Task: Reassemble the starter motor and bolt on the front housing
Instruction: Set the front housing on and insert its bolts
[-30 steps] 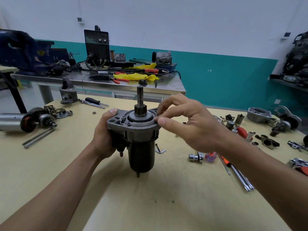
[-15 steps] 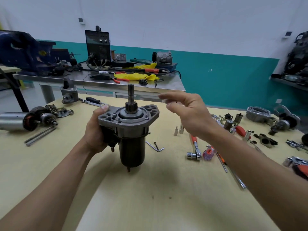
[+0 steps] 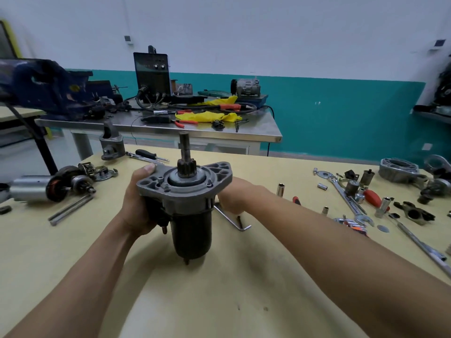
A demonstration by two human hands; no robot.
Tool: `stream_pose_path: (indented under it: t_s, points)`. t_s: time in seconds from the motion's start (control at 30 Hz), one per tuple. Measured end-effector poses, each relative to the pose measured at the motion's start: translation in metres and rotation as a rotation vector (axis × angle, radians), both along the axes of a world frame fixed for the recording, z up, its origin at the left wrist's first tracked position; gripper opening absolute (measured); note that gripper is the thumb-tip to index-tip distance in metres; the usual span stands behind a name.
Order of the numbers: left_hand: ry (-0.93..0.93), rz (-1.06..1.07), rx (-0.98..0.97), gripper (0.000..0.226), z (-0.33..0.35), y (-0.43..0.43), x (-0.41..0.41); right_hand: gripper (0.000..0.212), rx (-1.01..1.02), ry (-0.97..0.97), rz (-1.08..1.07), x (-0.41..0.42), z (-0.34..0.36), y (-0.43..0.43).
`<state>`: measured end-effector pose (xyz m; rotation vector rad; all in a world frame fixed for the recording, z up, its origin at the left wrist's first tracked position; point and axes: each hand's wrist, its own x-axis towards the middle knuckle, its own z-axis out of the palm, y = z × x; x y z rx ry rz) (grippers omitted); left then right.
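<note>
One starter motor point(image 3: 190, 225) is standing straight up over the yellow table point(image 3: 219, 301), with its dark round body at the bottom. The grey front housing point(image 3: 185, 191) is sitting on top, and the little gear and shaft point(image 3: 186, 164) are poking up. The left hand point(image 3: 136, 206) is gripping the motor's side — one fingertip is showing at the housing edge. The right hand point(image 3: 238, 195) is reaching low behind the motor, right by a bent metal key point(image 3: 234, 222) lying on the table. Its fingers are hiding, so I cannot tell if they are pinching anything. Off to the right a long wrench point(image 3: 349, 201) is lying among small sockets — off to the left, a copper-wound motor part point(image 3: 61, 184).
</note>
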<state>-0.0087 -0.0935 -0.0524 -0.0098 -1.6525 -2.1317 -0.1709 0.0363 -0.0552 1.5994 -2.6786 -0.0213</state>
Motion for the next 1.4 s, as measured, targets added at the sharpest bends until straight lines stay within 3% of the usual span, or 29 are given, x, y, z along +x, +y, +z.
stream_pose_path:
  t_s: [0.13,0.2,0.27,0.3,0.37,0.5,0.63,0.93,1.1,1.23,1.4]
  points:
    - [0.046,-0.028,-0.005,0.056,0.002,0.009,-0.003,0.019,-0.112,-0.112,-0.011,-0.002,0.015,0.016]
    - [0.083,-0.054,-0.005,0.052,0.004,0.014,-0.004,0.017,-0.419,-0.276,-0.069,-0.001,0.043,0.034]
    - [0.094,-0.084,-0.022,0.052,0.004,0.018,-0.004,0.024,-0.887,-0.541,-0.072,0.008,0.079,0.056]
    - [0.097,-0.091,-0.030,0.051,0.005,0.019,-0.004,0.026,-1.078,-0.662,0.000,0.013,0.094,0.069]
    - [0.110,-0.091,-0.029,0.047,0.005,0.020,-0.005,0.025,-1.227,-0.786,0.225,0.029,0.112,0.084]
    - [0.116,-0.088,0.004,0.042,0.006,0.022,-0.005,0.025,-1.109,-0.781,0.432,0.060,0.113,0.082]
    - [0.119,-0.107,0.009,0.039,0.007,0.024,-0.003,0.027,-1.034,-0.661,0.392,0.063,0.104,0.076]
    - [0.115,-0.111,0.012,0.045,0.006,0.022,-0.004,0.032,-1.020,-0.645,0.342,0.059,0.087,0.080]
    - [0.096,-0.088,0.013,0.038,0.004,0.019,-0.003,0.017,-0.891,-0.504,0.294,0.061,0.082,0.079]
    - [0.095,-0.066,-0.005,0.038,0.000,0.018,-0.002,0.024,-0.826,-0.632,0.253,0.064,0.083,0.087]
    - [0.085,-0.075,-0.022,0.048,0.002,0.020,0.001,0.012,-0.898,-0.679,0.167,0.064,0.080,0.087]
